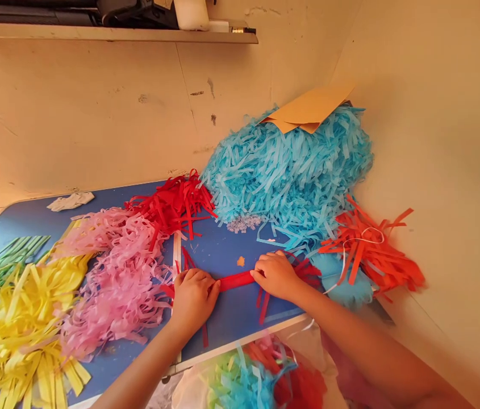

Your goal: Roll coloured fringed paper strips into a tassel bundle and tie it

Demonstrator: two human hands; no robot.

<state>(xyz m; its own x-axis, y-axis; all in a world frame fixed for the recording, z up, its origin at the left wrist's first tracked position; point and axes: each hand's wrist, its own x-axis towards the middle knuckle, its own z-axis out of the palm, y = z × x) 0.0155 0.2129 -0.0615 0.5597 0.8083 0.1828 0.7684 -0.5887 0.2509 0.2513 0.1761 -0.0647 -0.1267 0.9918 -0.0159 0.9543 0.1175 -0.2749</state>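
A red strip of tissue paper (237, 280) with fringed ends lies across the blue table between my hands. My left hand (194, 295) is closed on its left part, knuckles up, with fringe showing beyond the fingers. On the right, my right hand (276, 275) grips the strip with thumb and fingers bent. Dark red fringe (307, 272) spreads out past that hand. What the fingertips press on is partly covered by the hands. A small orange scrap (240, 261) rests just beyond the strip.
Around the blue table (222, 244) lie heaps of pink fringe (116, 272), yellow fringe (22, 318), green fringe (1, 272), red fringe (175, 199) and orange-red fringe (376, 253). Orange paper sheets (312, 108) top a large light-blue heap (295, 170). Colourful fringe (257, 380) sits below the table edge.
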